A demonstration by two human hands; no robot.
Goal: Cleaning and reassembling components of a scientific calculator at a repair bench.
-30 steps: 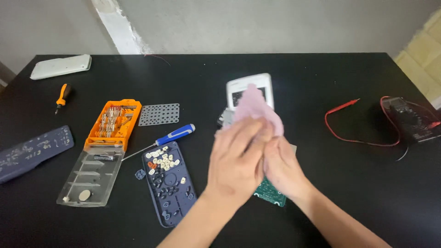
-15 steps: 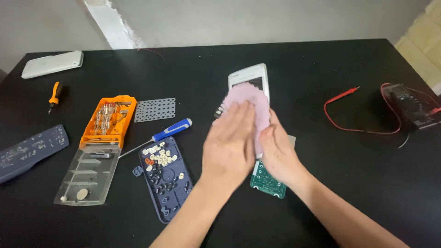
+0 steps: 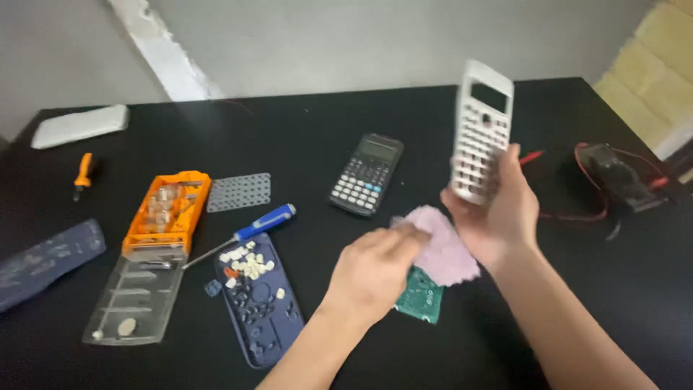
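My right hand (image 3: 498, 217) holds a white calculator front shell (image 3: 481, 141) upright above the black table (image 3: 303, 137); its key holes are empty. My left hand (image 3: 372, 273) pinches a pink cloth (image 3: 444, 249) just below the shell. A green circuit board (image 3: 420, 296) lies on the table under the cloth. Beyond my hands lies a whole dark calculator (image 3: 367, 174).
A dark blue shell (image 3: 261, 307) with loose white keys, a blue-handled screwdriver (image 3: 245, 232), a grey key mat (image 3: 239, 192), an orange bit case (image 3: 167, 214) with clear lid (image 3: 135, 298) lie left. Red and black leads and a black device (image 3: 613, 177) are at right.
My right hand has lifted the white shell off the table and stood it upright. The cloth came off it and hangs lower in my left hand. The dark calculator is uncovered.
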